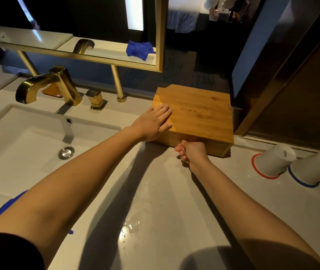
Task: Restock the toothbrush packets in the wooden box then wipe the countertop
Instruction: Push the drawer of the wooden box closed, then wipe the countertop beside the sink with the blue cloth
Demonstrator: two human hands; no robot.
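Note:
A flat wooden box (200, 112) sits at the back of the white countertop (174, 191), right of the sink. My left hand (153, 123) lies flat on the box's top near its left front corner, fingers spread. Curled into a fist, my right hand (192, 152) is pressed against the box's front face, where a drawer front seems to be; whether it grips a pull is hidden. No toothbrush packets are visible. A blue cloth (3, 209) lies at the counter's left front, mostly hidden under my left arm.
The white sink (24, 141) with a gold faucet (48, 84) fills the left. Two upturned white cups, one red-rimmed (272, 162), one blue-rimmed (315, 170), stand right of the box. Water drops (131, 227) lie on the counter's front. A gold-framed mirror (161, 36) hangs behind.

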